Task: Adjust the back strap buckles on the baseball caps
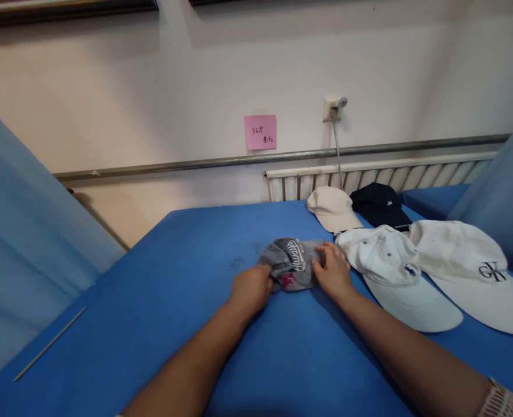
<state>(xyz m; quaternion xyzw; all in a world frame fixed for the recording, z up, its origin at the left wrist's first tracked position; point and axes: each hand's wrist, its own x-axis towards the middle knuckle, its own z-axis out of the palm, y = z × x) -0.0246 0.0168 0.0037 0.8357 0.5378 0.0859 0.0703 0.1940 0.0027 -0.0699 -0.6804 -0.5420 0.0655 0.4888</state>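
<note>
A grey cap (298,262) with white lettering and a small red patch lies on the blue bed-like surface (169,301), between my two hands. My left hand (251,286) is closed on the cap's left edge, its fingertips partly hidden. At the opposite end, my right hand (333,269) grips the cap's right side, with the thumb towards me and the fingers over the far part. Just right of that hand lies a pale mint cap (389,255) with a small dark emblem.
A white cap (460,252) with dark letters, a cream cap (332,202) and a navy cap (378,202) lie at the right. On the left is a thin stick (50,344). Blue curtains (17,231) hang at both sides; a metal rail (195,165) and radiator (382,174) line the wall.
</note>
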